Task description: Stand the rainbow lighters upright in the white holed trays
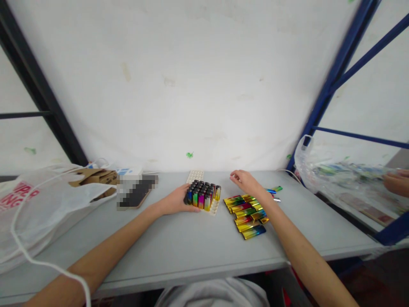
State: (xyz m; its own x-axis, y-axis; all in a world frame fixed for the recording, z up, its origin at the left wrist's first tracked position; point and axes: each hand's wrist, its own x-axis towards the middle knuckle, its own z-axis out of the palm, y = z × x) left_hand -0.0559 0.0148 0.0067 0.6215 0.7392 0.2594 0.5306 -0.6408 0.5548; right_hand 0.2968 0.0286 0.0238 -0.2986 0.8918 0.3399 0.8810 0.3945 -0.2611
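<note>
My left hand [177,200] wraps the left side of a block of shiny, coloured cylinders with black tops that look like lighters [200,197], thumb along the front, other fingers partly hidden behind. They stand upright, packed together in a white tray with round holes [214,209]; several front holes show bare. My right hand [246,181] hovers to the right of the tray, its fingers loosely bent and apart, with nothing visible in them. Beneath its wrist, several loose metallic pieces in yellow, red, green and blue [247,213] lie side by side on the table.
More coloured pieces [274,190] lie behind my right forearm. A phone [139,194], partly pixelated, rests at left beside a white plastic bag [57,204] and cardboard [96,179]. A white cable [47,266] crosses the left foreground. Blue shelving [332,85] and another person's hand [398,182] are at right.
</note>
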